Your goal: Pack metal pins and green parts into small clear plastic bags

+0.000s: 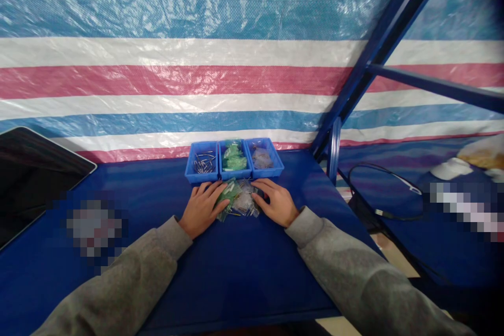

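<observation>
Left hand [205, 207]: palm down, half open, thumb parted from the fingers, loosely curved about the left side of a heap [238, 200] on the tabletop [236, 283], in contact with green packets [232, 189]. Right hand [276, 202]: palm down, likewise half open, with a gap between thumb and forefinger, fingertips at the right edge of the heap, beside clear packets [245, 200]. Undersides of both hands hidden; firm hold on any single piece impossible to tell. Thin rods [234, 214] at the near edge of the heap, partly covered and too small to count.

Just beyond, side by side: left bin [202, 177] with metal rods, middle bin [235, 174] with green packets, right bin [268, 172] with clear packets; lower contents buried. Grey sleeves [137, 273], cut off below. Farther left, a dark screen [35, 173], cut off by the picture edge, and a pixelated patch [93, 227], unreadable. To the right, a blue frame [372, 52], a black cable [388, 166] and a second pixelated patch [468, 207]. Behind, a striped sheet [197, 80].
</observation>
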Demonstrator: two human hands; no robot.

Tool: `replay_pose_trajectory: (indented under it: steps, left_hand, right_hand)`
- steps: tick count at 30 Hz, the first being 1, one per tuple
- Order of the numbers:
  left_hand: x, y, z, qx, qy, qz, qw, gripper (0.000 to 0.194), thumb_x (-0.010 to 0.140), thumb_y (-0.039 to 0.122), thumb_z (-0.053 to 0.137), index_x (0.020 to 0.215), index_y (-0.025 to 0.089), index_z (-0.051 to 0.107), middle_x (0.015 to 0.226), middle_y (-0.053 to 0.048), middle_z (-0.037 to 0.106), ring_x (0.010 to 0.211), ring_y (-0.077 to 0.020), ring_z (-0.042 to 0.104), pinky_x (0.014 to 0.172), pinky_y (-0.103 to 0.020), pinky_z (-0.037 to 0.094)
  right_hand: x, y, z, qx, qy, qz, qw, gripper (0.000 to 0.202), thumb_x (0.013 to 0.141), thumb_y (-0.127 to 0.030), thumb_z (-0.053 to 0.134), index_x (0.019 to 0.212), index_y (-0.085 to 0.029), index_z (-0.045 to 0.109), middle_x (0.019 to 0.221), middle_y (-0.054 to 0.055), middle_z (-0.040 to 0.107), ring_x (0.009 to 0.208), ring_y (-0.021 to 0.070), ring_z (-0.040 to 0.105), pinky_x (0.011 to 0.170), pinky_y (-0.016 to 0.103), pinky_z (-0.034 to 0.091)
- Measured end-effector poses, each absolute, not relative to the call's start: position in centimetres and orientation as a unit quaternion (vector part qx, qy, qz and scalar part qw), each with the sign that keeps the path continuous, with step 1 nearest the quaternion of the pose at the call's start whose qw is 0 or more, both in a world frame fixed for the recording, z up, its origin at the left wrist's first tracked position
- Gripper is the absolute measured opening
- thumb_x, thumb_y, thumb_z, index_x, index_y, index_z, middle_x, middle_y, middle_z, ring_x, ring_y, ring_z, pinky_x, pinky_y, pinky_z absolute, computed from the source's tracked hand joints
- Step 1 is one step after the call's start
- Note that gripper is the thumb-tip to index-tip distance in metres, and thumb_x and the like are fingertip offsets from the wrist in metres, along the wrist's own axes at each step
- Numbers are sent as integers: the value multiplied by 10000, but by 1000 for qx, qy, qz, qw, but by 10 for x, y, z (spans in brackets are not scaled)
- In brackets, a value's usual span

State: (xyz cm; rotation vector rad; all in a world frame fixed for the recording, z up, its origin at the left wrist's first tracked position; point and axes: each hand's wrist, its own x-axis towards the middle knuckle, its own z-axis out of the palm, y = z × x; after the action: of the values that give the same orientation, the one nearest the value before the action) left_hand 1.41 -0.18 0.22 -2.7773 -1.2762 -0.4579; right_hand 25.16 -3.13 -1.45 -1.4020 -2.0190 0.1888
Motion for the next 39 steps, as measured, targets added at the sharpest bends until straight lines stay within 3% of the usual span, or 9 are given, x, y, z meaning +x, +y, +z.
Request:
replay_pose_trajectory:
  steps: [10, 19, 28, 33, 39]
  left_hand:
    - [13, -1, -1, -902, -393, -181, -4, 402, 893, 408, 403, 1245, 223, 463, 1239, -71, 526, 1176, -233, 422, 938, -395, 355]
    - [10, 1, -6, -906, -377, -191, -26, 415, 892, 400, 408, 1261, 215, 446, 1260, -90, 503, 1187, -227, 445, 987, -401, 370]
    - [10, 0, -5, -908, -369, -196, -27, 417, 888, 390, 422, 1262, 208, 449, 1277, -96, 494, 1186, -225, 457, 987, -400, 394]
    - [11, -2, -1, -908, -367, -201, -19, 403, 890, 380, 420, 1255, 213, 458, 1307, -93, 469, 1204, -228, 442, 979, -399, 399]
    - [8, -3, 6, -858, -426, -286, 5, 299, 891, 328, 423, 1143, 225, 547, 1191, -70, 562, 1111, -217, 507, 917, -378, 408]
  right_hand:
    - [252, -32, -15, -536, -773, 70, 333, 285, 844, -285, 506, 1110, -218, 583, 1111, 52, 593, 937, 173, 596, 823, 295, 498]
    - [255, -30, -15, -497, -806, 58, 317, 442, 843, -288, 500, 1272, -188, 469, 1296, 80, 494, 1173, 203, 481, 989, 350, 414]
    - [255, -30, -17, -471, -832, 62, 287, 438, 854, -293, 493, 1280, -197, 459, 1253, 84, 542, 1151, 211, 505, 990, 409, 393]
    - [254, -30, -15, -479, -805, 70, 343, 352, 859, -280, 477, 1197, -196, 531, 1189, 74, 579, 1103, 191, 534, 945, 348, 442]
    - [259, -31, -9, -553, -707, 31, 440, 290, 879, -258, 414, 1112, -203, 577, 1115, 80, 579, 898, 187, 595, 823, 328, 494]
